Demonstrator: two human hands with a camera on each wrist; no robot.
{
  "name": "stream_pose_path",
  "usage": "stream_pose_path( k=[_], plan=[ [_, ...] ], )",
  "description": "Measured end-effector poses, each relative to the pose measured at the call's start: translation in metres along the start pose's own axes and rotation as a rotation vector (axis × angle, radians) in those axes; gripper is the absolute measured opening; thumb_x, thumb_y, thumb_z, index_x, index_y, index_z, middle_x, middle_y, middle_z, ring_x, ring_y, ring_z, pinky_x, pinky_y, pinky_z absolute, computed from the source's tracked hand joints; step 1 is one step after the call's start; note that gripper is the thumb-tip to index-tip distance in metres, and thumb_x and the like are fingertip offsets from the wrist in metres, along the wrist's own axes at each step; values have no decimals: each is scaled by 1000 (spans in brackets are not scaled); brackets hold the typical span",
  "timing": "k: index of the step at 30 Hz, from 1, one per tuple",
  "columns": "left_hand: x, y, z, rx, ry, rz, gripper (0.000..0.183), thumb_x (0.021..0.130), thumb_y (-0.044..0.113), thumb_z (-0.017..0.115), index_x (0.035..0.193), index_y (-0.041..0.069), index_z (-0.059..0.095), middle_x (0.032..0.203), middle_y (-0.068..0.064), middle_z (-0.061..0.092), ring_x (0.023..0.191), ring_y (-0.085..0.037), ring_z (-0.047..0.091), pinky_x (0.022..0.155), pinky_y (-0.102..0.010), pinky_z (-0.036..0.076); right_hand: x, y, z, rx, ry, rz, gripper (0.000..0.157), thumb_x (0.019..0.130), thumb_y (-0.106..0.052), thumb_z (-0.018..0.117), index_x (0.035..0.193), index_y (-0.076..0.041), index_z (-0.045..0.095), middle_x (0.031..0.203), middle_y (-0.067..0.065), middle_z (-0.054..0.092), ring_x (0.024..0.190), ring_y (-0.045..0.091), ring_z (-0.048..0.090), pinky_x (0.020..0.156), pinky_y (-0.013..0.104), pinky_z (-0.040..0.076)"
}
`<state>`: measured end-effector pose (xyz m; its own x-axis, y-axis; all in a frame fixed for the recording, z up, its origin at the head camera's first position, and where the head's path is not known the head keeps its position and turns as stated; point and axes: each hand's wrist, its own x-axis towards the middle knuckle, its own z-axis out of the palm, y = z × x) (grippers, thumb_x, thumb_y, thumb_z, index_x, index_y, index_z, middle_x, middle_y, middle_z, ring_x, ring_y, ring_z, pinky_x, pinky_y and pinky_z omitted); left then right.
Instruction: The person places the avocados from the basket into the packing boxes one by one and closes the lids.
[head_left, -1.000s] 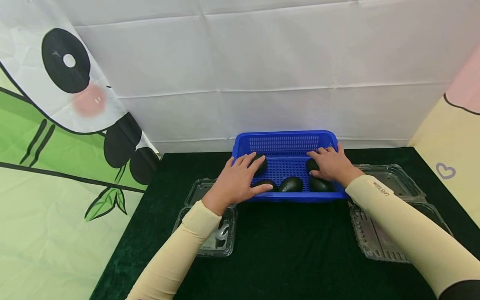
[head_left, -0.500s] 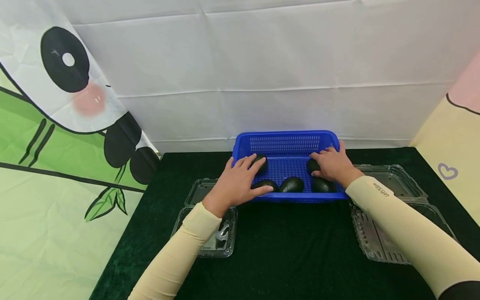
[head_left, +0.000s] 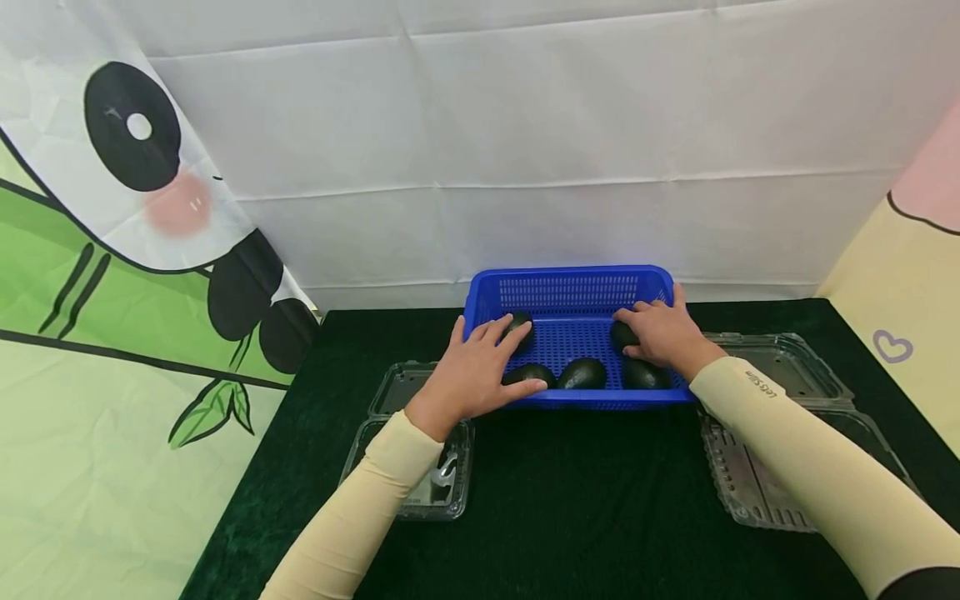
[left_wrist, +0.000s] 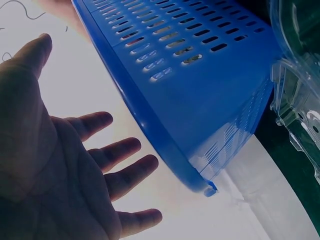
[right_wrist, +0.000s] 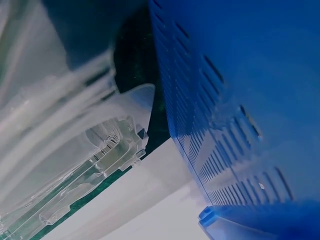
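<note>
A blue slotted plastic basket (head_left: 577,273) stands at the back of the table with several dark green avocados (head_left: 582,374) in it. My right hand (head_left: 665,335) reaches over its right end, fingers and thumb bent around an avocado (head_left: 619,335) in the back right part. Another avocado (head_left: 645,375) lies just in front of that hand. My left hand (head_left: 468,375) is over the basket's left end with its fingers spread, partly covering an avocado (head_left: 522,329). In the left wrist view its palm and straight fingers (left_wrist: 127,177) hold nothing. The right wrist view shows no hand.
An open clear plastic clamshell box (head_left: 438,504) lies left of the basket, partly under my left forearm. A larger open clear clamshell (head_left: 757,500) lies to the right, partly under my right forearm. Dark green cloth (head_left: 585,517) covers the table; a white sheet (head_left: 555,125) hangs behind.
</note>
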<state>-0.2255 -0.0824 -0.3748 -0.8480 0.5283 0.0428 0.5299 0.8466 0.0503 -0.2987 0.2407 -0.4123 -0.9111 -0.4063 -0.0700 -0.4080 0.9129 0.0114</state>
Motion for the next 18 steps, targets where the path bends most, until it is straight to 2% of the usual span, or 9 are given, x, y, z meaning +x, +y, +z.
stream_pose_path(
  k=[10,18],
  plan=[
    [2,1,2,7,4,-2,94,91,84,42,164,27,29,169,-8,26,153,-34,28,121,-66,7,-5,0,-5,9,37,-5,62,93,-32,79,146,-10,56,142,27,57,130,55,50,110,82,2],
    [2,4,5,2,3,1,94,91,83,43,164,27,30,169,-9,27,152,-34,29,121,-66,7,-13,2,-13,37,111,-23,62,91,-30,81,145,-12,58,132,23,63,121,48,60,111,81,6]
  ],
)
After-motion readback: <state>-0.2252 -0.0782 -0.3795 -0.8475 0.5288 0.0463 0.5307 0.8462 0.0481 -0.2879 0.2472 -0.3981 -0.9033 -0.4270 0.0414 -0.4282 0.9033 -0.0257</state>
